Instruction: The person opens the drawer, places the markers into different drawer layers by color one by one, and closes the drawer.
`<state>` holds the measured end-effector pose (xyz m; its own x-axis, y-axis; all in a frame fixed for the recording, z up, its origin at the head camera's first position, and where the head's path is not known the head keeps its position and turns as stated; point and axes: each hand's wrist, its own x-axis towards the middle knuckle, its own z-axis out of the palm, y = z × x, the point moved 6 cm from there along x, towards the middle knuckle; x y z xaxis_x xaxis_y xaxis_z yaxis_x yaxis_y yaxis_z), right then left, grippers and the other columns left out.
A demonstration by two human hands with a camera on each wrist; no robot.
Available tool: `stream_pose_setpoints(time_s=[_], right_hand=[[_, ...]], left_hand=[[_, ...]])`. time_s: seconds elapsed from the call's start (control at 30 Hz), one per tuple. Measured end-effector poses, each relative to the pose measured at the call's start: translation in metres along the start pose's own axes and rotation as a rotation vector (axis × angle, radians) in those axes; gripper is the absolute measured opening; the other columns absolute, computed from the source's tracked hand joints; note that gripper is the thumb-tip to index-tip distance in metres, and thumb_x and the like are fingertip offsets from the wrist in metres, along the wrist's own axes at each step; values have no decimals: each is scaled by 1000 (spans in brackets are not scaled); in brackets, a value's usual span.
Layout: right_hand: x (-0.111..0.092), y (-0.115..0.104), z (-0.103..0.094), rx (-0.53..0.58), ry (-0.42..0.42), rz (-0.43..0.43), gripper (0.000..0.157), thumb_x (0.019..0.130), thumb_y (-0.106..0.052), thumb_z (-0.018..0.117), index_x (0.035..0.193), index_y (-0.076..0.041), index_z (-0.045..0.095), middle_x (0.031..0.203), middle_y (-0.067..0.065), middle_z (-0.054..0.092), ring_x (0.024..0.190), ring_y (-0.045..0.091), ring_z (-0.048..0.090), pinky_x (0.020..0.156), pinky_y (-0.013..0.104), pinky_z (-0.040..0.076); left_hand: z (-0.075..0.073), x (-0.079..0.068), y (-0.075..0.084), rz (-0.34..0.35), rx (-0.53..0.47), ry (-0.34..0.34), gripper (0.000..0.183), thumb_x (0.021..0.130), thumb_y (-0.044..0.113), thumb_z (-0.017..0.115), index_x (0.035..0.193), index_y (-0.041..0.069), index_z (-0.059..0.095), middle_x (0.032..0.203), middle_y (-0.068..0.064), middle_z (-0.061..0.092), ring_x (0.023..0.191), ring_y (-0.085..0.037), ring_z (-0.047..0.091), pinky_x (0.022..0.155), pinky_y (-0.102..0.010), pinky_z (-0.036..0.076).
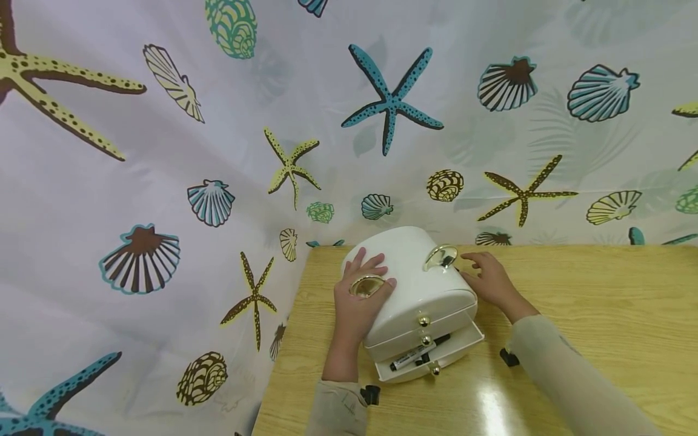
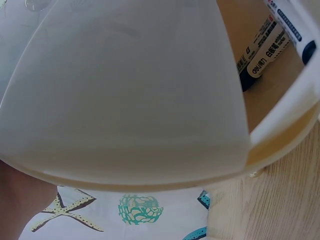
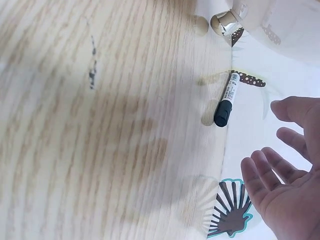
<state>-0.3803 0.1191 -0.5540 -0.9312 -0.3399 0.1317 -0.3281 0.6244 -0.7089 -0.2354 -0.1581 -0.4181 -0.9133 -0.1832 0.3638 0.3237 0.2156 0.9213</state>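
A white domed drawer box point(image 1: 417, 272) stands on the wooden table. My left hand point(image 1: 360, 303) rests on its top with fingers spread, beside an oval gold handle point(image 1: 368, 285). The lowest drawer point(image 1: 463, 345) is pulled out and holds a white marker point(image 1: 411, 356) with black ends; the left wrist view shows another marker point(image 2: 262, 47) in it. To the right of the box, my right hand point(image 1: 491, 281) hovers with loosely bent fingers and holds nothing. Near those fingers, a black-capped marker point(image 3: 227, 100) lies by the table's back edge.
A second gold handle point(image 1: 442, 257) sticks up from the box's right side. Gold knobs point(image 1: 424, 321) line the drawer fronts. A curtain printed with starfish and shells point(image 1: 392, 181) hangs behind and to the left. Wooden tabletop point(image 1: 600, 309) extends to the right.
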Motion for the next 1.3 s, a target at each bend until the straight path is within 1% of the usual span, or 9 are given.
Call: stream_pose_setpoints(time_s=[0.1, 0.23, 0.4, 0.63, 0.87, 1.0, 1.13, 1.2, 1.3], right_hand=[[3, 1, 2, -7, -13, 10, 48, 97, -23, 60, 139, -1, 50, 135, 28, 47, 115, 49, 53, 90, 61, 52], [6, 0, 4, -31, -21, 2, 45, 97, -20, 60, 136, 1, 52, 133, 29, 48, 113, 49, 54, 89, 60, 53], [7, -2, 4, -47, -21, -24, 40, 96, -17, 60, 131, 3, 56, 129, 30, 51, 109, 47, 56, 85, 59, 53], [8, 4, 8, -55, -41, -6, 37, 96, -17, 61, 128, 3, 58, 126, 30, 53, 110, 48, 57, 88, 59, 52], [13, 5, 15, -45, -73, -28, 36, 95, -12, 59, 126, 7, 57, 121, 31, 56, 108, 50, 58, 90, 60, 51], [15, 4, 17, -42, -71, -26, 35, 93, -8, 58, 124, 8, 58, 118, 32, 58, 104, 49, 60, 87, 60, 53], [18, 7, 22, -47, -84, -17, 31, 94, -7, 58, 121, 7, 60, 117, 32, 59, 101, 46, 62, 86, 57, 54], [21, 8, 24, -43, -89, -15, 30, 94, -8, 58, 120, 6, 60, 117, 31, 59, 101, 45, 62, 87, 57, 54], [25, 10, 27, -43, -72, -23, 27, 92, -6, 59, 116, 6, 62, 111, 30, 60, 97, 44, 63, 85, 56, 55]], left_hand=[[0, -1, 7, 0, -9, 0, 22, 81, 19, 80, 98, 5, 74, 128, -5, 68, 145, -22, 37, 127, -42, 5], [-1, -1, 9, 17, -11, 1, 22, 82, 18, 79, 98, 5, 74, 127, -7, 68, 145, -23, 38, 127, -43, 6], [0, 0, 8, 15, -4, -1, 21, 82, 19, 79, 98, 6, 75, 127, -6, 68, 145, -21, 38, 127, -43, 6], [0, 0, 8, 34, -16, 5, 21, 82, 17, 80, 97, 4, 75, 126, -9, 69, 144, -24, 39, 127, -45, 8], [0, -1, 5, -8, 7, 3, 21, 82, 20, 80, 98, 7, 75, 128, -4, 68, 145, -18, 37, 127, -40, 5], [1, -2, 4, -17, 10, 0, 20, 82, 20, 80, 97, 8, 75, 128, -3, 68, 145, -18, 37, 127, -41, 5], [1, -2, 4, -25, 10, 0, 21, 81, 20, 80, 97, 8, 75, 128, -2, 68, 145, -18, 37, 127, -42, 6], [1, -2, 5, -15, 6, 5, 21, 81, 19, 80, 98, 6, 75, 127, -3, 68, 145, -20, 38, 127, -43, 6], [1, -1, 7, 2, 2, 5, 22, 81, 18, 80, 98, 5, 75, 127, -5, 68, 145, -22, 38, 127, -44, 7]])
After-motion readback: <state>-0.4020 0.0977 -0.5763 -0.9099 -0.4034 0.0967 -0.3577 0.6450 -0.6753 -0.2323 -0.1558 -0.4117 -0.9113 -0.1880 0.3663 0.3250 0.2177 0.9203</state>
